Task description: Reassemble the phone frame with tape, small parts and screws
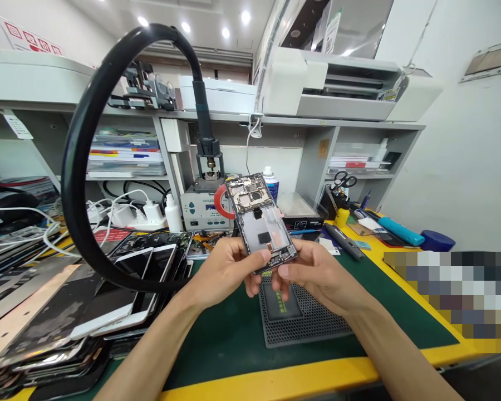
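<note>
An opened smartphone [261, 223] is held up and tilted over the bench, its circuit board and inner frame facing me. My left hand [234, 264] grips its lower left edge, with the thumb lying over the bottom part of the phone. On the lower right corner, my right hand [311, 270] is closed, thumb in front and fingers behind. Both hands' rear fingers are partly hidden by the phone. Below them lies a dark perforated mat [284, 328] with a flat recessed area.
Stacked phone parts and screens [121, 295] crowd the left side. A thick black hose [70, 167] loops in front of the rework station [206, 209]. Behind the phone stand a blue bottle [271, 181] and red tape [222, 201]. Tools, including a turquoise one [401, 231], lie right.
</note>
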The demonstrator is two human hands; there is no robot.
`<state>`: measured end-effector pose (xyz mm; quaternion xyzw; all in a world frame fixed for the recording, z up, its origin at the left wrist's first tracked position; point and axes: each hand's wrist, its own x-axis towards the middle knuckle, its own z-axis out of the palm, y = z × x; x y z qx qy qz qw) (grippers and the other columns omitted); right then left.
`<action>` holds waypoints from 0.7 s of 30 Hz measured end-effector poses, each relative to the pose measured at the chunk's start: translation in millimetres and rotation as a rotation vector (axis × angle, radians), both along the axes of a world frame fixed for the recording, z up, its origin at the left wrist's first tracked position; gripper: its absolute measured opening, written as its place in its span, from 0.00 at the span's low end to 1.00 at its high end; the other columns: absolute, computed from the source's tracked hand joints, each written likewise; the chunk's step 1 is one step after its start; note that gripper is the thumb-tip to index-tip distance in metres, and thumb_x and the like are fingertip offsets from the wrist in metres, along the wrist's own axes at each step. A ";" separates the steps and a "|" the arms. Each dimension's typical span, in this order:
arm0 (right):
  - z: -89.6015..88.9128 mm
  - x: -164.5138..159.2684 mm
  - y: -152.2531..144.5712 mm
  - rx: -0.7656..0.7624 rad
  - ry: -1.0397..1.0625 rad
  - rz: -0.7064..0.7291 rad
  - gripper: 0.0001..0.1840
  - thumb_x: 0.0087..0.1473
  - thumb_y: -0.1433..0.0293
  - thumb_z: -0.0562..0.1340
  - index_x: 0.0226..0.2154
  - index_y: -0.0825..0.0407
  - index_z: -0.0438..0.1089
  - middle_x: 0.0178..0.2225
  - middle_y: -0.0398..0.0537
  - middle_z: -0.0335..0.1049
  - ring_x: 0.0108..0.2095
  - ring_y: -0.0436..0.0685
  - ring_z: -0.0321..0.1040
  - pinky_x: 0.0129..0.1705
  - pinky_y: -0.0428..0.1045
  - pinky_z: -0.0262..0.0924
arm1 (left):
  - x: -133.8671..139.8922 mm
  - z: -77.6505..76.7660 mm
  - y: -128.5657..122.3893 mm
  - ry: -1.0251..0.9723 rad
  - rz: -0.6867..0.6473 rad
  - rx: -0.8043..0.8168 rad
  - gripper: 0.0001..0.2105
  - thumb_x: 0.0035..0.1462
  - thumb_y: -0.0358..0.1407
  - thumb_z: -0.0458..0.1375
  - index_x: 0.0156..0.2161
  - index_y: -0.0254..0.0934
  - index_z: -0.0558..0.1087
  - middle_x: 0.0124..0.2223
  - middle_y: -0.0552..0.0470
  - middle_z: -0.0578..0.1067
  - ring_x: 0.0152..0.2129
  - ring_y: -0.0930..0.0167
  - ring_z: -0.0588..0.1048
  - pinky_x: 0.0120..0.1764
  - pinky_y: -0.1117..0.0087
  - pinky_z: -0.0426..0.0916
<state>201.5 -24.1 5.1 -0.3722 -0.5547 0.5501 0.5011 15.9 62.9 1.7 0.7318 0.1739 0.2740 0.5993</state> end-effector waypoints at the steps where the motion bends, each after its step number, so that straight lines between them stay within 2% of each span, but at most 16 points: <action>1: 0.4 0.2 -0.3 0.002 0.001 -0.001 0.12 0.56 0.70 0.66 0.43 0.55 0.71 0.32 0.48 0.73 0.31 0.54 0.71 0.29 0.48 0.67 | 0.0 0.2 -0.4 -0.004 0.002 0.008 0.18 0.61 0.45 0.59 0.28 0.30 0.74 0.22 0.49 0.75 0.17 0.74 0.72 0.23 0.73 0.69; 5: 1.6 0.7 -0.4 0.014 -0.006 -0.013 0.10 0.56 0.71 0.66 0.41 0.56 0.71 0.30 0.49 0.73 0.31 0.54 0.71 0.30 0.49 0.67 | 1.2 1.1 -1.6 -0.006 0.018 0.035 0.20 0.62 0.46 0.58 0.26 0.31 0.73 0.21 0.50 0.75 0.17 0.74 0.73 0.24 0.74 0.68; 12: -0.4 0.8 0.9 0.038 -0.007 -0.012 0.11 0.57 0.70 0.66 0.42 0.56 0.70 0.31 0.48 0.73 0.30 0.54 0.71 0.30 0.48 0.67 | 2.4 -0.4 -0.5 -0.025 0.012 0.062 0.21 0.62 0.46 0.58 0.25 0.31 0.74 0.20 0.50 0.74 0.16 0.74 0.73 0.24 0.74 0.68; 15: -1.3 1.0 1.6 0.049 -0.011 -0.017 0.09 0.57 0.71 0.66 0.41 0.56 0.71 0.31 0.48 0.72 0.31 0.54 0.71 0.30 0.48 0.67 | 2.6 0.4 -1.0 -0.020 0.011 0.061 0.21 0.62 0.46 0.58 0.26 0.29 0.75 0.22 0.48 0.76 0.17 0.73 0.73 0.24 0.74 0.68; 21: -2.2 0.1 -0.1 0.044 0.007 -0.029 0.10 0.56 0.70 0.66 0.41 0.56 0.71 0.31 0.47 0.72 0.30 0.53 0.71 0.29 0.47 0.67 | 3.9 -2.0 0.0 -0.046 -0.003 -0.001 0.20 0.62 0.45 0.58 0.27 0.30 0.74 0.22 0.49 0.75 0.16 0.74 0.73 0.22 0.74 0.68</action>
